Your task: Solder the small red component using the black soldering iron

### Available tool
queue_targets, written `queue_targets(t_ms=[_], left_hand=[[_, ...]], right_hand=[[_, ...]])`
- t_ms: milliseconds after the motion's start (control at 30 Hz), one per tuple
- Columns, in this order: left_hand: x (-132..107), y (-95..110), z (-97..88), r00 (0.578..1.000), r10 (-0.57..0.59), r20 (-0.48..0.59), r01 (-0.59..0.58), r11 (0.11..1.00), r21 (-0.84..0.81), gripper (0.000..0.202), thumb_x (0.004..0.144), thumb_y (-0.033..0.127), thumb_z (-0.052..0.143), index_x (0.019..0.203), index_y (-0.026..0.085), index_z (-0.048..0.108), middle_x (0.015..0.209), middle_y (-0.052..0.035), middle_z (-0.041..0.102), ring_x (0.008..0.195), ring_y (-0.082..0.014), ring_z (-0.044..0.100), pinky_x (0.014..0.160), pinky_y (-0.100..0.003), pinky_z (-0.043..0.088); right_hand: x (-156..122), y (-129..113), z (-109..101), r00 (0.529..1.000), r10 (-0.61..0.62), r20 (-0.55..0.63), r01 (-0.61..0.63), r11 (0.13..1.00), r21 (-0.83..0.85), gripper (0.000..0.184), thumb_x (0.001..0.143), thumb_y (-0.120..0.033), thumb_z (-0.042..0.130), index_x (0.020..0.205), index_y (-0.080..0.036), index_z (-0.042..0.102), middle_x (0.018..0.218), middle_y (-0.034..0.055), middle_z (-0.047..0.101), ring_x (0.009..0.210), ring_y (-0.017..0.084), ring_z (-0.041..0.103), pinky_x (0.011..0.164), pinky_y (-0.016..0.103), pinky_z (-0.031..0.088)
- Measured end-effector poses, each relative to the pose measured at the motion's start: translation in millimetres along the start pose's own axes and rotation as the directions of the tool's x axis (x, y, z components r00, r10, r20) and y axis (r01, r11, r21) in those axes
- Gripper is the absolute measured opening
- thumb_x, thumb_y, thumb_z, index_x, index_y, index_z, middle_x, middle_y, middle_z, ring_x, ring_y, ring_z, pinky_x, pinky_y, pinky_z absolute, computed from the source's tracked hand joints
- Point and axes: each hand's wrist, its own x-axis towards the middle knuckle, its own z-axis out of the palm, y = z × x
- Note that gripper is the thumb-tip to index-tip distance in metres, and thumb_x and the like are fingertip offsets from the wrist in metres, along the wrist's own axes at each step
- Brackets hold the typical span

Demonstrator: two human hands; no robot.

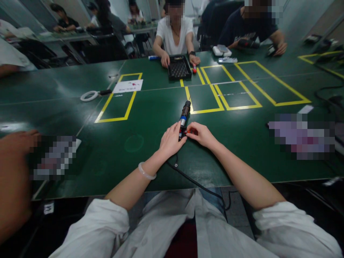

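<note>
While the left hand (171, 139) grips the near end of a slim power tool (185, 113) lying on the green tabletop (236, 143), the right hand (202, 134) pinches a small red piece (192, 132) at that same end. A black cord (194, 181) trails over the table's near edge.

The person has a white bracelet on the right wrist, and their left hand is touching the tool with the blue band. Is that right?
Not quite: the head view shows the white bracelet on the left wrist. The left hand does touch the tool with the blue band.
</note>
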Motion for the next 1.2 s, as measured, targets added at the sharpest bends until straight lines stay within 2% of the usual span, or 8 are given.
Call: queue_targets(t_ms=[167,333,533,733,1033,1200], left_hand=[[0.0,1.3,0.8,1.0,-0.004,-0.012,0.005,0.999,0.042,0.071,0.092,0.04,0.054,0.152,0.011,0.032,0.146,-0.0176,0.047,0.124,-0.0318,0.053,0.103,-0.044,0.045],[1.0,1.5,1.9,1.0,0.0,-0.016,0.001,0.997,0.075,0.069,0.093,0.041,0.051,0.15,0.007,0.034,0.144,-0.0203,0.047,0.123,-0.032,0.053,0.103,-0.045,0.044],[0.3,3.9,-0.1,1.0,-0.004,-0.014,0.006,0.995,0.099,0.07,0.092,0.041,0.052,0.151,0.007,0.034,0.144,-0.0194,0.048,0.123,-0.0329,0.053,0.103,-0.045,0.044],[-0.2,2.5,1.4,0.999,0.0,-0.035,0.004,0.994,0.112,0.072,0.091,0.045,0.053,0.152,0.011,0.034,0.142,-0.0185,0.049,0.12,-0.0323,0.054,0.101,-0.044,0.044],[2.8,13.3,-1.8,0.999,-0.011,-0.034,0.019,0.972,0.233,0.07,0.093,0.043,0.05,0.152,0.008,0.036,0.131,-0.02,0.053,0.114,-0.033,0.054,0.099,-0.044,0.042],[7.2,17.0,-2.7,0.998,-0.044,-0.055,0.057,0.961,0.27,0.067,0.094,0.046,0.049,0.151,0.012,0.037,0.125,-0.0191,0.054,0.11,-0.0327,0.055,0.097,-0.045,0.042]], right_hand=[[0.5,-1.1,1.1,0.999,-0.042,0.01,0.042,0.999,-0.005,0.005,0.087,-0.023,0.063,0.088,-0.019,0.06,0.082,0.0009,0.056,0.068,0.014,0.05,0.068,0.027,0.041],[2.1,-2.3,3.3,0.999,-0.043,0.006,0.044,0.999,-0.027,0.005,0.088,-0.023,0.063,0.088,-0.019,0.06,0.081,0.001,0.056,0.068,0.014,0.051,0.069,0.027,0.041],[0.6,-4.7,-2.3,0.997,-0.03,0.066,0.033,0.998,-0.05,0.009,0.091,-0.027,0.06,0.092,-0.019,0.064,0.088,0.0026,0.056,0.072,0.015,0.053,0.071,0.028,0.043],[0.4,-11.8,-3.0,0.999,-0.015,0.042,0.019,0.995,-0.101,0.009,0.092,-0.024,0.058,0.09,-0.019,0.065,0.086,0.0033,0.056,0.073,0.015,0.054,0.071,0.028,0.043],[-1.8,-21.5,2.4,1.0,0.024,0.001,-0.023,0.971,-0.238,0.02,0.094,-0.035,0.057,0.091,-0.019,0.068,0.089,0.0058,0.062,0.078,0.017,0.058,0.072,0.029,0.042],[-2.3,-21.5,0.1,1.0,0.019,0.0,-0.019,0.977,-0.214,0.021,0.095,-0.037,0.056,0.093,-0.019,0.067,0.086,0.005,0.065,0.075,0.017,0.058,0.071,0.029,0.042]])
